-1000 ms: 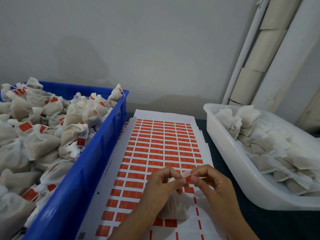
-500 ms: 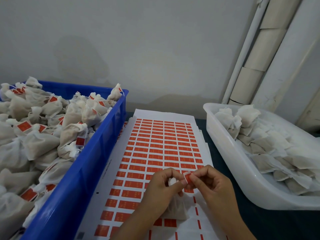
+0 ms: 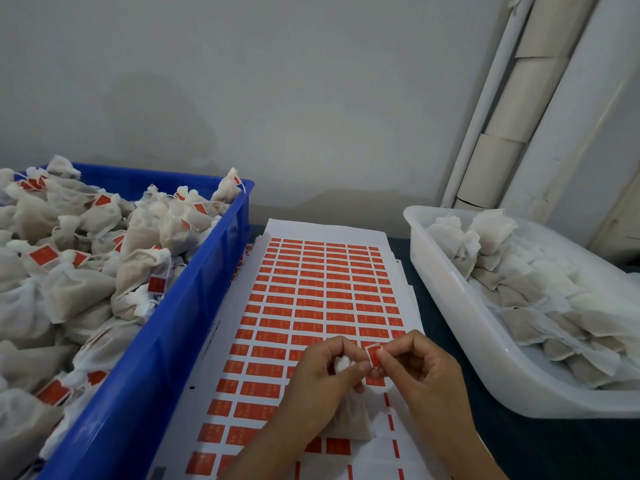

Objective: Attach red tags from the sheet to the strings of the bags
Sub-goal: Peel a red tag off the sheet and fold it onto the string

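I am pinching a red tag [image 3: 374, 356] between my left hand [image 3: 325, 372] and right hand [image 3: 417, 367], the bag [image 3: 349, 417] hanging over the sheet [image 3: 311, 292]. Next, I judge, it needs folding around the string.

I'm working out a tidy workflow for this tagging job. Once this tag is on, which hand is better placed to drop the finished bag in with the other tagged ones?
Probably the left hand: it holds the bag, and the blue crate of tagged bags lies on its side. The right hand only pinches the red tag.
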A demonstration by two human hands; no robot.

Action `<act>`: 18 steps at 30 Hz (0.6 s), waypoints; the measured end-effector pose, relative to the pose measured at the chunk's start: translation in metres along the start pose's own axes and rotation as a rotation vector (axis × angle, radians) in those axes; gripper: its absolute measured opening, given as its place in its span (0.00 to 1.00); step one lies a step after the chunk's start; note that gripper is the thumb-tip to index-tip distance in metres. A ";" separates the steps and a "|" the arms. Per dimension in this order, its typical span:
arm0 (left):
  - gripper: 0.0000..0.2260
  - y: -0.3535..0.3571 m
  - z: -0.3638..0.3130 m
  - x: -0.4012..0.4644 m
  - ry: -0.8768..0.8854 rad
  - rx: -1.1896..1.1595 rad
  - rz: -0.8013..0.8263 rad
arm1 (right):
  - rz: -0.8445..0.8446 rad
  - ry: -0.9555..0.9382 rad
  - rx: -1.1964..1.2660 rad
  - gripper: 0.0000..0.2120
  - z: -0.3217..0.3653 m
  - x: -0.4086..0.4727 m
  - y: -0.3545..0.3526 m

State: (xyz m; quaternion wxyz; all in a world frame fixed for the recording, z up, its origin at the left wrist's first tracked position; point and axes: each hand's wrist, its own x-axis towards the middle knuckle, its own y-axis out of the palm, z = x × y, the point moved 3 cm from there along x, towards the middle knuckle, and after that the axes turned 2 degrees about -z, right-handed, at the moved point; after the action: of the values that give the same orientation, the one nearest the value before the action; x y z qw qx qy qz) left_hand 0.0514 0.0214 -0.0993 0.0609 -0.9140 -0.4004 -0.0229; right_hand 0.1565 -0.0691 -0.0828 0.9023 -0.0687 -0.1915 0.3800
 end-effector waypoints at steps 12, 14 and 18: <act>0.04 0.001 -0.001 -0.002 -0.011 0.057 -0.055 | 0.003 -0.039 -0.027 0.04 0.002 -0.002 0.000; 0.04 0.001 -0.001 -0.001 -0.007 0.058 -0.043 | -0.001 -0.034 -0.022 0.06 0.003 -0.003 0.001; 0.05 0.000 0.001 -0.001 0.000 0.080 -0.049 | 0.001 0.009 0.032 0.18 0.001 -0.002 0.004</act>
State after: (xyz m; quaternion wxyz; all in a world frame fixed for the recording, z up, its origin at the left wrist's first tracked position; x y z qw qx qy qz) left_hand 0.0509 0.0210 -0.0999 0.0967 -0.9007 -0.4234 -0.0085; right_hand 0.1522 -0.0676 -0.0837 0.9040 -0.0564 -0.1812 0.3832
